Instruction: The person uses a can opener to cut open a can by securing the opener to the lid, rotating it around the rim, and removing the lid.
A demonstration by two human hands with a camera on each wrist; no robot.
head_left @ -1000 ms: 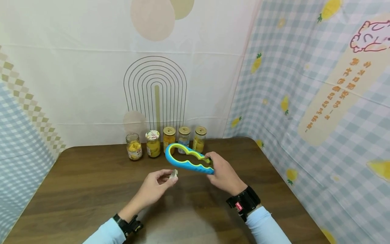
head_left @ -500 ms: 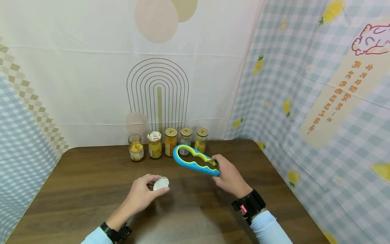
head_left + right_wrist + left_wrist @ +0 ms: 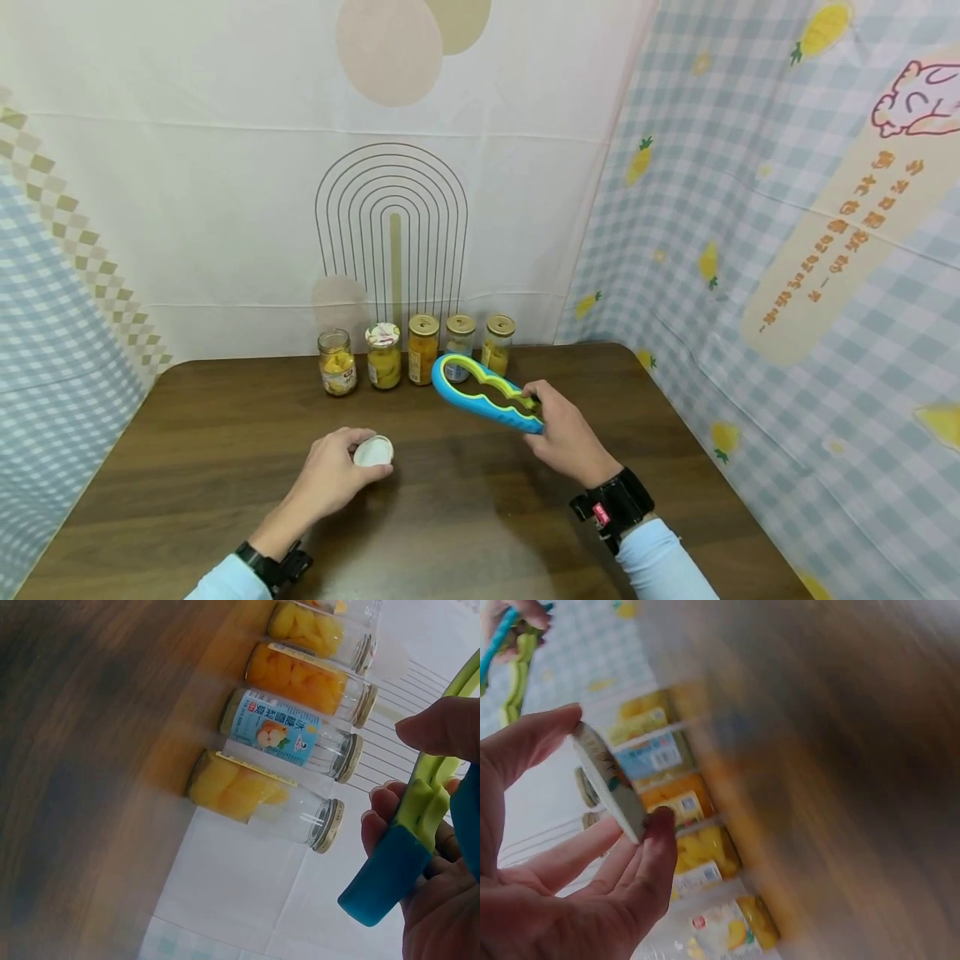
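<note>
In my left hand [image 3: 330, 473] I pinch a round jar lid [image 3: 373, 451] by its edge, its white inner side facing up in the head view. The left wrist view shows the same lid [image 3: 609, 780] edge-on between thumb and fingertips. My right hand [image 3: 564, 433] grips the handle ends of a blue and lime-green jar opener [image 3: 480, 403], its loop pointing left over the table. An open jar [image 3: 337, 367] of yellow fruit, without a lid, stands at the left end of a row at the back.
To its right stand a jar with a patterned white lid [image 3: 383, 357] and several gold-lidded jars, one with orange fruit [image 3: 423, 352] and one with a blue label [image 3: 277, 733]. The brown table [image 3: 225, 433] meets a white cloth backdrop [image 3: 225, 233] behind the jars.
My left hand has moved left and toward me with the lid, turning its white inner side up into view. The right hand and jar opener have shifted slightly right.
</note>
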